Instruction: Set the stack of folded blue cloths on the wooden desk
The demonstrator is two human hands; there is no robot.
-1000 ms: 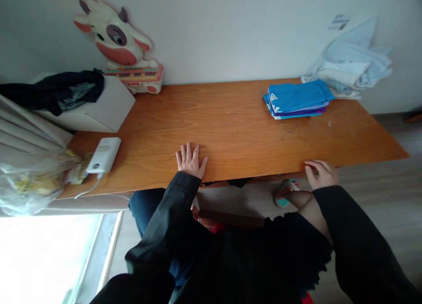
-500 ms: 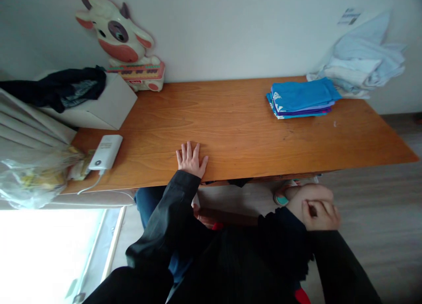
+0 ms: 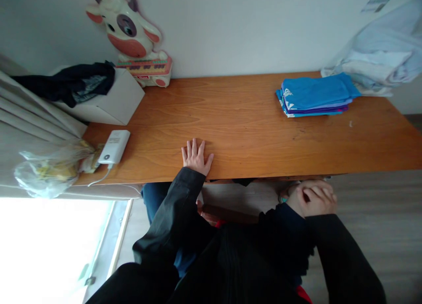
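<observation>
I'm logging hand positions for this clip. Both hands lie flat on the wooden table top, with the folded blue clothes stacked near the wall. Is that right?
Not quite. Only the left hand lies flat on the wooden table. The right hand is curled, off the top, below the table's front edge. The folded blue clothes are indeed stacked near the wall. The head view shows this.

Left hand [image 3: 197,157] lies flat, fingers spread; right hand [image 3: 312,199] curled loosely, lower.
</observation>
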